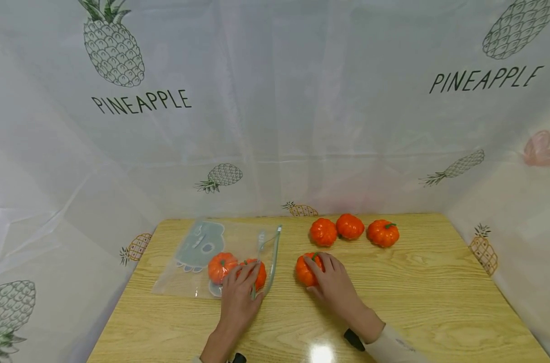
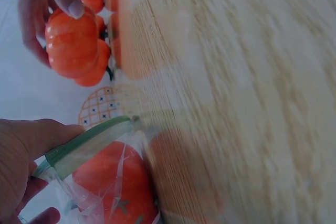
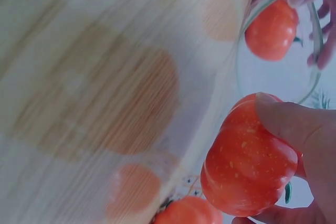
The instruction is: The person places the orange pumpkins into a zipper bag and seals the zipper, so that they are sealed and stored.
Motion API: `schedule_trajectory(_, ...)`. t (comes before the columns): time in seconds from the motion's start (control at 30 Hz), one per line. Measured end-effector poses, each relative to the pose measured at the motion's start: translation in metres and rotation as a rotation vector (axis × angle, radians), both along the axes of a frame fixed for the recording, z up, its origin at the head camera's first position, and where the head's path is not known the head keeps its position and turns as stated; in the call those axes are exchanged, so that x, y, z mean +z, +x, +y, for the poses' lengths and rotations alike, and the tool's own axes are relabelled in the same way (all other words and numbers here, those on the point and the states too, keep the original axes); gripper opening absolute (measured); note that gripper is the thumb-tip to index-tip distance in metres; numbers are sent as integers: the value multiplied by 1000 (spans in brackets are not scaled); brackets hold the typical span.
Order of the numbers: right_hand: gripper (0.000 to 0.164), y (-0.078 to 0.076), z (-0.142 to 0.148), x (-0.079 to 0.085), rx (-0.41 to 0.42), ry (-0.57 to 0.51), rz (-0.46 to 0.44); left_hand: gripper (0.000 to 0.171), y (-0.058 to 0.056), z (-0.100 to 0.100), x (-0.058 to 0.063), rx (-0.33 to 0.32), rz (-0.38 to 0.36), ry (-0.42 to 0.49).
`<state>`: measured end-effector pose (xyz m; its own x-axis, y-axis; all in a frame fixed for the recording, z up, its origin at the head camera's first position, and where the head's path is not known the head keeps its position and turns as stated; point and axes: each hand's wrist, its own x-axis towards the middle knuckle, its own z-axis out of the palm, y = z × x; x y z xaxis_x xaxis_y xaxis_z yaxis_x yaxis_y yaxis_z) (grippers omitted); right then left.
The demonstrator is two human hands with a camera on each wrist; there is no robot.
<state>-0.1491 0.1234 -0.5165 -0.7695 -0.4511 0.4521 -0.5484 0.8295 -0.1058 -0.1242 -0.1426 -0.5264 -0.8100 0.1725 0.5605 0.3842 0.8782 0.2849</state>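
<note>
My right hand (image 1: 336,285) grips a small orange toy pumpkin (image 3: 249,158) with a green stem, thumb on one side and fingers on the other. To its left lies a clear zip bag (image 1: 170,280) with a green-edged mouth that faces the right hand. Two toy pumpkins (image 1: 222,267) are inside the bag, one of them partly covered by my left hand (image 1: 240,297). In the left wrist view the left thumb lies along the green zip edge (image 2: 86,142), with curled fingers beneath; the hand holds the bag's mouth apart.
Three more toy pumpkins stand near the table's back edge: one on the left (image 1: 323,232), one in the middle (image 1: 349,226) and one on the right (image 1: 383,233). A white pineapple-print curtain (image 1: 275,126) surrounds the wooden table (image 1: 438,302) at the back and sides.
</note>
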Motion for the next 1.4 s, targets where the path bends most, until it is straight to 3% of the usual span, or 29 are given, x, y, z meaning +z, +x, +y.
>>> schedule_trajectory(0.33,74,2,-29,1,58,22,-75,79,0,0,0,-4,-4,-3)
schedule_trajectory(0.6,75,-2,-46,-3,95,64,-13,79,1,1,2,-4,-21,3)
schedule_trajectory(1.0,71,-2,-66,-9,132,62,27,80,1,3,3,-11,60,-1)
schedule_trajectory(1.4,73,0,-84,-3,152,61,-54,79,2,6,2,-7,0,-29)
